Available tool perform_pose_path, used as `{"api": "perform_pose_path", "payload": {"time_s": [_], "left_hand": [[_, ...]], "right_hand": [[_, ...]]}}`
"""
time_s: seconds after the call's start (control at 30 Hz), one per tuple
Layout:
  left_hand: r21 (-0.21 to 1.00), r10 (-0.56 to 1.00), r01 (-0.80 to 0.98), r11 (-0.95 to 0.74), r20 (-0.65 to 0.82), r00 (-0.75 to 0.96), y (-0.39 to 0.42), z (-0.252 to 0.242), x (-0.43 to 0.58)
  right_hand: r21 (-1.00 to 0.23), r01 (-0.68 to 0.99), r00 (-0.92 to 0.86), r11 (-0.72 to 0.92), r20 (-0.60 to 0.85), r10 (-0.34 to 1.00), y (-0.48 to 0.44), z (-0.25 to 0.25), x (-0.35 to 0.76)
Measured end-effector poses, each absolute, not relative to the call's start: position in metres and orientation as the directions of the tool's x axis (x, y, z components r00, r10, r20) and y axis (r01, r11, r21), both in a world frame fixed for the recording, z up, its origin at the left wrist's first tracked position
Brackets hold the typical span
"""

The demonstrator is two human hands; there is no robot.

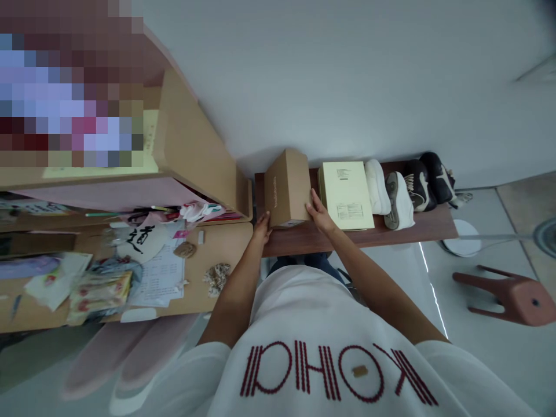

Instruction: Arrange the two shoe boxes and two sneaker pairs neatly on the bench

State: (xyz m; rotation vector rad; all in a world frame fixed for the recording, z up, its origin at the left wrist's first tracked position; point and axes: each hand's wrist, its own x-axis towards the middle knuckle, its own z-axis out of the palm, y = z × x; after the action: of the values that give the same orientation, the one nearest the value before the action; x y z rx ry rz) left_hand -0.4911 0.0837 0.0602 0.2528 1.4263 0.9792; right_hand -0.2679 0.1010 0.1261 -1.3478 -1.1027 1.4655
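Observation:
A brown cardboard shoe box (292, 188) with small lettering on its side stands on the dark wooden shelf (417, 229) against the wall. My left hand (261, 226) presses on its lower left side, and my right hand (320, 213) grips the right side near the front corner. Between them the two hands hold the box; some fingertips are hidden. Just right of my right hand lies a pale yellow box (347, 194) with printed labels. Beyond it a white shoe (377, 186), a grey-and-white shoe (398, 200) and black shoes (419, 185) stand in a row.
A desk (237, 243) on the left carries papers (158, 275), plastic packets (102, 295) and other small items, with a wooden shelf unit (191, 139) rising above. A reddish stool (516, 298) and a white round object (463, 238) are on the right. Part of the upper left is pixelated.

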Motion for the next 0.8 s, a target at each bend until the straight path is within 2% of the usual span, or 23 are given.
{"api": "perform_pose_path", "payload": {"time_s": [0.13, 0.33, 0.53, 0.67, 0.8], "left_hand": [[0.666, 0.688, -0.478, 0.572, -0.708, -0.162, 0.079, 0.077, -0.502], [0.758, 0.765, -0.456, 0.466, -0.604, -0.224, 0.079, 0.101, -0.507], [0.876, 0.827, -0.383, 0.293, -0.433, -0.359, 0.077, 0.109, -0.494], [0.901, 0.814, -0.313, 0.301, -0.413, -0.408, 0.072, 0.1, -0.488], [0.905, 0.787, -0.282, 0.319, -0.419, -0.453, 0.066, 0.091, -0.484]], "right_hand": [[-0.956, 0.006, -0.043, -0.293, -0.293, 0.955, 0.102, 0.119, -0.266], [-0.933, 0.077, 0.004, -0.353, -0.354, 0.935, 0.109, 0.112, -0.26], [-0.871, 0.08, -0.117, -0.485, -0.492, 0.863, 0.112, 0.118, -0.259], [-0.786, 0.105, -0.099, -0.61, -0.618, 0.78, 0.111, 0.113, -0.261], [-0.756, 0.126, -0.107, -0.642, -0.654, 0.749, 0.111, 0.103, -0.261]]}}
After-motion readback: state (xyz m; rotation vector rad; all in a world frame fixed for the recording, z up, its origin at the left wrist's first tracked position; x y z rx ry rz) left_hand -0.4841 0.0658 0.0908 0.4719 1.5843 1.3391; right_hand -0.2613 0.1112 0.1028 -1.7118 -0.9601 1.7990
